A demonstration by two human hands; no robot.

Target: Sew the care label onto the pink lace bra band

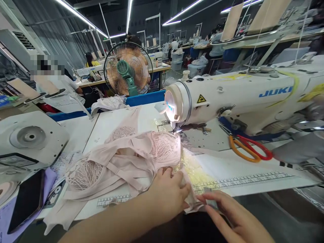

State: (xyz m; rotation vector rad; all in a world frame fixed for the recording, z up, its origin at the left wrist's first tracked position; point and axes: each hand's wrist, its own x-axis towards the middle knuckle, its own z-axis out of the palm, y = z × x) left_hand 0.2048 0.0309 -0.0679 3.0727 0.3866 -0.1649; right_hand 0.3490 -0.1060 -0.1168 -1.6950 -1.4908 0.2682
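Observation:
A pale pink lace bra (136, 152) lies across the white sewing table, its near lace cup at the needle area of a white sewing machine (202, 101). My left hand (169, 192) is closed, its fingers curled on the fabric at the bra's lower edge. Close by on the right, my right hand (230, 212) pinches the end of the fabric between thumb and fingertips, over the table's front edge. A small greyish piece shows at those fingers; its kind is unclear. Under the needle, the machine's lamp lights the cup's edge.
Orange-and-red-handled scissors (246, 148) lie right of the needle. Printed rulers (243, 180) run along the table front. A dark phone (27, 199) rests on purple paper at left, near another machine (30, 138). Behind stand a fan (128, 69), white garments (110, 103) and other workers.

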